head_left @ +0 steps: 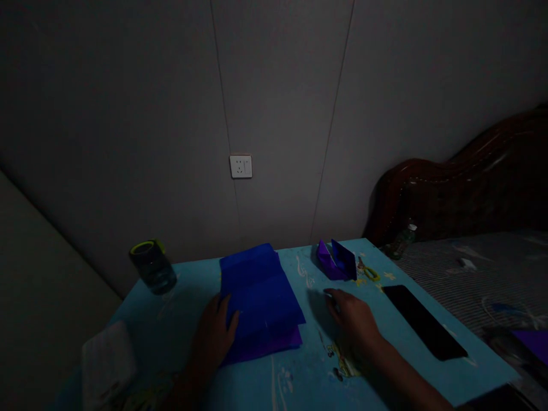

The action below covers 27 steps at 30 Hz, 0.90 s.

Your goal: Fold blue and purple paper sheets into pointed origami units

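Observation:
Several blue sheets (259, 285) lie stacked on the light blue tabletop (295, 377), with purple paper (280, 341) showing under their near edge. My left hand (216, 328) rests at the stack's left edge, fingers apart, the fingertips on the blue paper. To the right of the stack, my right hand (349, 311) is above the table with its fingers curled; whether something small is between them is too dark to tell. Beyond it stand folded purple paper (327, 264) and a folded dark blue piece (345, 260).
Yellow-handled scissors (370, 274) and a black flat strip (423, 322) lie at the right. A dark cup (153, 271) stands at the back left, a white object (108, 362) nearer. Beyond the table's right edge, a bottle (403, 240) is on the bed (454, 268).

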Each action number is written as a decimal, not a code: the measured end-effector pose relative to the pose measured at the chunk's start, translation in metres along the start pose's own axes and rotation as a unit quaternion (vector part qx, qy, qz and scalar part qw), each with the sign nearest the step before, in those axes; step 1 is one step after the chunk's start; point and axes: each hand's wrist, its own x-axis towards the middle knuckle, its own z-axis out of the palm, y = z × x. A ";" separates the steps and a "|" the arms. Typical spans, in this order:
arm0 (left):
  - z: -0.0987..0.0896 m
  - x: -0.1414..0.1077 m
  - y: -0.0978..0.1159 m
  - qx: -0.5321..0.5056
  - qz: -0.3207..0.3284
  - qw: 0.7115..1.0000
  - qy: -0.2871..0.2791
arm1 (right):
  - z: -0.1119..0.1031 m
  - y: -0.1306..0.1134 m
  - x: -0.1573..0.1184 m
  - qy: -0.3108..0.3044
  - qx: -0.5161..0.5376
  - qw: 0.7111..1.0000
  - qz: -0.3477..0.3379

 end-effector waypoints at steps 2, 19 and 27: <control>-0.001 -0.001 0.003 0.006 -0.010 1.000 0.005 | 0.008 -0.031 0.015 -0.026 0.010 0.999 -0.034; 0.001 -0.004 0.007 -0.079 -0.026 0.995 0.045 | 0.051 -0.073 0.062 0.011 0.246 0.969 -0.031; -0.027 0.008 0.022 -0.308 -0.205 0.928 0.027 | 0.043 -0.080 0.043 -0.079 0.677 0.725 0.100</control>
